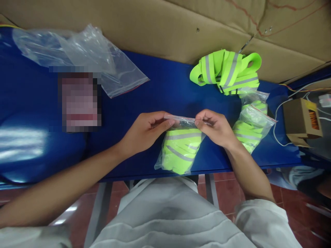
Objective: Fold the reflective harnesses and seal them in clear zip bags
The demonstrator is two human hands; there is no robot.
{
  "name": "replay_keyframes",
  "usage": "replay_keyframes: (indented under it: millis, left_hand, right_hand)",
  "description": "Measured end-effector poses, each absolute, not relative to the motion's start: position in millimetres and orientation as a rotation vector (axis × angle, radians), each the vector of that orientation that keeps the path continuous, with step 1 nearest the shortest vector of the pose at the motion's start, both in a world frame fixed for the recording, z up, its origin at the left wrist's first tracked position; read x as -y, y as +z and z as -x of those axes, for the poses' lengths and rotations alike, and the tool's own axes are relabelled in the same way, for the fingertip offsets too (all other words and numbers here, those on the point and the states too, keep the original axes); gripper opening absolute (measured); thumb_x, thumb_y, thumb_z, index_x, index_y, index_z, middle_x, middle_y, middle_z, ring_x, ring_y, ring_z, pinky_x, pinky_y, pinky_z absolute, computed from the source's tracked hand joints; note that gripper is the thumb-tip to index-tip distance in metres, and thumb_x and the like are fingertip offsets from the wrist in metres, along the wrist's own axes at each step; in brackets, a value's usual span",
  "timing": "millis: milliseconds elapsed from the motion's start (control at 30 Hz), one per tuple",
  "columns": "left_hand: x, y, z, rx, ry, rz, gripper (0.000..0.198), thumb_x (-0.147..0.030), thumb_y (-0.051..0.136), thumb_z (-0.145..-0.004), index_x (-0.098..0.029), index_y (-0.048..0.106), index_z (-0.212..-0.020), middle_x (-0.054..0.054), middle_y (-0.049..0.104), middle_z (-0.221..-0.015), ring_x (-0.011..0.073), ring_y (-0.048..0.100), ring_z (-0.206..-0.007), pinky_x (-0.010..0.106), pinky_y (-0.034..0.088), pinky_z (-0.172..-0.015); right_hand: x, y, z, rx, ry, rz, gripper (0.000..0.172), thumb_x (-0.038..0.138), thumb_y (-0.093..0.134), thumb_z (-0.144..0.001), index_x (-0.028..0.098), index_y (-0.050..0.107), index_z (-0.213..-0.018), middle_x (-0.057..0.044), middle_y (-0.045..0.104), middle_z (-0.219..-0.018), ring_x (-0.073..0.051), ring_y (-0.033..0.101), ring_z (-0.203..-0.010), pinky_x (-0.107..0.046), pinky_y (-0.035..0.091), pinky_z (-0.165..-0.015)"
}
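A clear zip bag [181, 148] stuffed with neon yellow-green reflective bands lies near the front edge of the blue table [165, 86]. My left hand [146, 131] pinches the left end of the bag's top strip. My right hand [216, 127] pinches the same strip at its right end. Both hands are closed on the bag's mouth.
A second filled bag [252, 124] lies just right of my right hand. Loose neon bands [227, 70] sit behind it. Empty clear bags [82, 55] are piled at the back left. A small cardboard box [301, 120] with wires stands at the far right. Cardboard lines the back.
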State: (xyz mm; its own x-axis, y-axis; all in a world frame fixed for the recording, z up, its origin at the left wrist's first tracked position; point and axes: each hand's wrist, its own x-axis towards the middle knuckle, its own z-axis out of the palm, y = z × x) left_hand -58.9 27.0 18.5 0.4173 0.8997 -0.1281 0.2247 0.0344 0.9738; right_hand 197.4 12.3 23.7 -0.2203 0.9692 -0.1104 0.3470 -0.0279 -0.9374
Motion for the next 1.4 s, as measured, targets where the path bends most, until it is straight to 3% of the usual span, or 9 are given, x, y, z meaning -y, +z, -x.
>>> replay_keyframes:
  millis: [367,533,800,967,1233,1400]
  left_hand:
    - [-28.1,12.7,58.6,-1.016,0.647,-1.448,0.043,-0.057,0.068,-0.096,-0.016,0.082,-0.103,0.006,0.081,-0.097,0.0185,0.07,-0.085,0.025,0.051,-0.073]
    - [-26.0,11.7,56.2,-0.994,0.625,-1.397,0.045,-0.059,0.068,-0.095,-0.016,0.08,-0.101,0.006,0.079,-0.095,0.0185,0.069,-0.084,0.024,0.051,-0.069]
    - [-27.4,11.1,55.8,-0.984,0.645,-1.391,0.042,-0.055,0.069,-0.094,-0.015,0.079,-0.097,0.004,0.074,-0.084,0.0151,0.064,-0.075,0.022,0.05,-0.065]
    - [-25.3,11.2,55.5,-0.961,0.627,-1.382,0.043,-0.058,0.068,-0.094,-0.016,0.079,-0.097,0.004,0.075,-0.086,0.0159,0.066,-0.077,0.022,0.053,-0.066]
    - [-23.4,5.9,54.5,-0.947,0.611,-1.41,0.046,-0.058,0.064,-0.097,-0.015,0.079,-0.101,0.005,0.075,-0.089,0.0142,0.066,-0.075,0.02,0.054,-0.064]
    - [-23.1,1.6,55.3,-0.942,0.628,-1.512,0.044,-0.054,0.059,-0.101,-0.015,0.08,-0.104,0.005,0.078,-0.089,0.0135,0.066,-0.072,0.02,0.053,-0.062]
  right_hand:
    - [-16.5,17.0,-200.5,1.646,1.408,1.317,0.03,0.049,0.076,-0.093,0.019,0.073,-0.096,-0.002,0.068,-0.084,-0.012,0.056,-0.073,-0.025,0.044,-0.065]
    - [-14.9,18.2,-200.1,1.738,1.428,1.338,0.032,0.05,0.071,-0.097,0.019,0.071,-0.093,0.0,0.062,-0.077,-0.011,0.05,-0.067,-0.025,0.039,-0.06]
    - [-12.6,14.5,-199.0,1.724,1.386,1.351,0.029,0.047,0.073,-0.097,0.018,0.071,-0.092,-0.001,0.068,-0.082,-0.013,0.055,-0.071,-0.026,0.041,-0.064]
    - [-12.9,14.8,-196.7,1.723,1.414,1.282,0.026,0.045,0.075,-0.095,0.02,0.073,-0.103,-0.003,0.073,-0.096,-0.014,0.063,-0.081,-0.027,0.046,-0.072]
    - [-12.4,11.1,-189.2,1.764,1.32,1.319,0.024,0.041,0.072,-0.096,0.018,0.071,-0.094,-0.002,0.072,-0.086,-0.013,0.06,-0.074,-0.027,0.043,-0.066]
    - [-10.8,10.3,-187.6,1.782,1.295,1.262,0.019,0.036,0.073,-0.097,0.017,0.072,-0.1,-0.002,0.074,-0.093,-0.013,0.065,-0.083,-0.026,0.048,-0.074]
